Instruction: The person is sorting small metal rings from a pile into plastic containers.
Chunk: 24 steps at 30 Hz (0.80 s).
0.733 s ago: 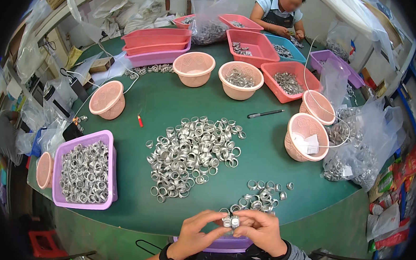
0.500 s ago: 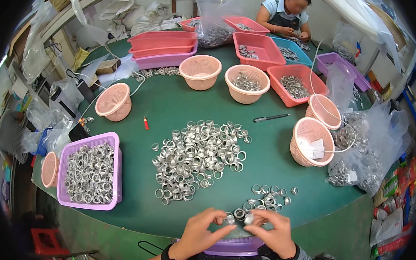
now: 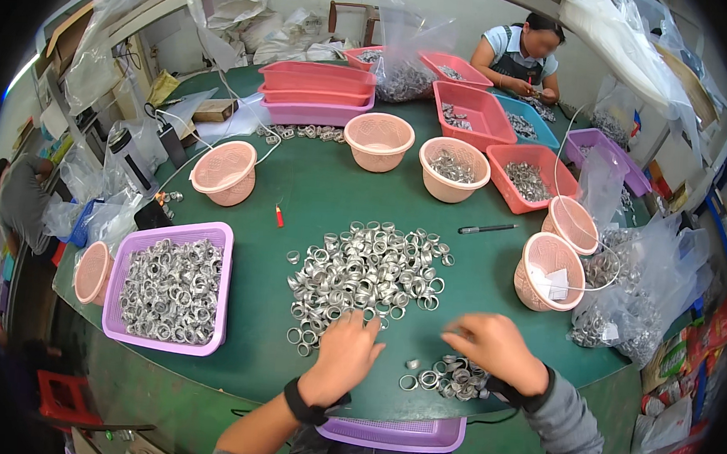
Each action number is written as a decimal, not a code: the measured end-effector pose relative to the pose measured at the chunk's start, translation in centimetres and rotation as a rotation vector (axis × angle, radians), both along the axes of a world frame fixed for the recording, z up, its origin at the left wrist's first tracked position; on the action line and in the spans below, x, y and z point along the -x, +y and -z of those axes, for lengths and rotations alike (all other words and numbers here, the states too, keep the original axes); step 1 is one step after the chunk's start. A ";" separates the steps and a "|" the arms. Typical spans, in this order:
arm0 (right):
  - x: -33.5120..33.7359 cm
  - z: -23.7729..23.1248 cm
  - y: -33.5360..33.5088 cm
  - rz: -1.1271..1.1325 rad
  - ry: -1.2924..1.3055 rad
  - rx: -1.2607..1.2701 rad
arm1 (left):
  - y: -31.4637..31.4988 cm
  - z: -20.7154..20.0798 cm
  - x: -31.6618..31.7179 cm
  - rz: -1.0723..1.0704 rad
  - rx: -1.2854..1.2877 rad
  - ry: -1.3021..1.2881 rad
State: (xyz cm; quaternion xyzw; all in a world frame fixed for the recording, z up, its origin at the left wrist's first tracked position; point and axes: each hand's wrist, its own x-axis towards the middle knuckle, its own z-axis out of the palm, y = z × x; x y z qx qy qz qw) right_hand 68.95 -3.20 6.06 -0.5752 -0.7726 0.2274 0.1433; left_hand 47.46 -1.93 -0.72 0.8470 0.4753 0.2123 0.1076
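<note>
Our left hand (image 3: 345, 352) is at the near edge of the heap of rings (image 3: 365, 265) on the table (image 3: 324, 193), our right hand (image 3: 496, 345) by the smaller cluster (image 3: 457, 377) (we cannot tell whether either grip holds anything), and we judge them light, stiff, slippery, best pinched across the band.

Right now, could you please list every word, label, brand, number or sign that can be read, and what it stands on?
No text can be read clearly enough to quote.
Green and red packages, far right: print too small and blurred.
White tag at the clear bag: too small.
White paper in the peach basket: no legible writing.
</note>
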 end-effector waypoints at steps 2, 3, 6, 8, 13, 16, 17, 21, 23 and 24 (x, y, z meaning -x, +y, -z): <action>2.1 1.8 2.6 -0.194 -0.012 0.019 | 1.5 1.3 -0.5 0.034 -0.031 0.092; 2.8 3.1 3.9 -0.295 -0.067 0.031 | 1.7 1.7 -0.6 0.024 -0.039 0.087; 3.4 7.5 4.8 -0.295 -0.325 -0.125 | 1.3 2.1 -1.0 0.064 -0.080 0.154; 3.2 7.1 4.7 -0.336 -0.330 -0.079 | 0.0 1.3 -0.1 0.113 -0.092 0.137; 2.9 5.4 4.7 -0.272 -0.277 0.012 | -1.9 1.0 2.2 0.248 -0.015 0.108; 4.4 4.5 5.0 -0.131 -0.301 0.118 | -2.9 1.7 2.4 0.221 0.089 0.030; 4.7 4.5 4.8 -0.081 -0.319 0.129 | -3.2 1.5 2.3 0.222 0.089 0.029; 4.3 7.0 4.8 -0.195 -0.321 0.077 | -4.0 1.5 2.0 -0.013 0.169 -0.039; 3.8 5.7 4.5 -0.245 -0.359 0.165 | -3.8 2.3 1.8 -0.041 0.182 -0.020; 3.5 5.1 4.3 -0.246 -0.350 0.169 | -3.8 2.8 1.8 -0.034 0.188 -0.016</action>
